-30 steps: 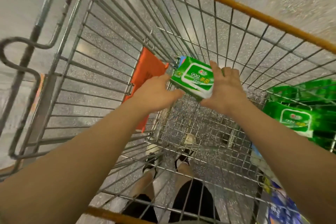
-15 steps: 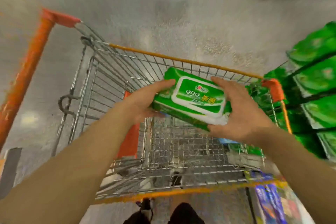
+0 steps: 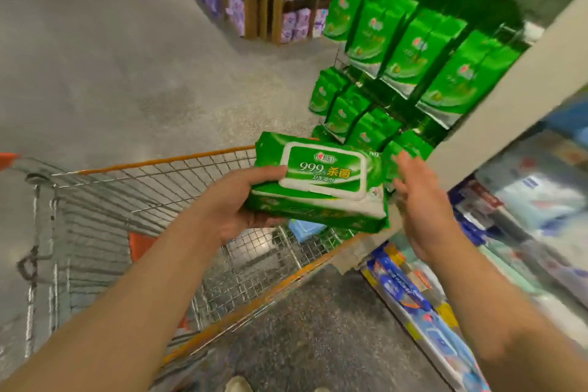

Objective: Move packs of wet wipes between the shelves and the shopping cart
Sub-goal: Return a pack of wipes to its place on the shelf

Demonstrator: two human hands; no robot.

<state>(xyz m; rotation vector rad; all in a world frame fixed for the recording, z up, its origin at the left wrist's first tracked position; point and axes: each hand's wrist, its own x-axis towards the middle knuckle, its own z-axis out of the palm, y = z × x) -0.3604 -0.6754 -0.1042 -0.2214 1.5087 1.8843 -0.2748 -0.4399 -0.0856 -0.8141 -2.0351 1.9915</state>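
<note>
Head view: a grey speckled floor lies wide and bare to the left, while shelves hung with green packs close in the right side. The wire shopping cart stands below, its orange rim just beside the shelf edge. The left hand grips the wet wipes pack above the cart basket. The right hand is spread flat with fingers apart, at the pack's right end; contact unclear.
</note>
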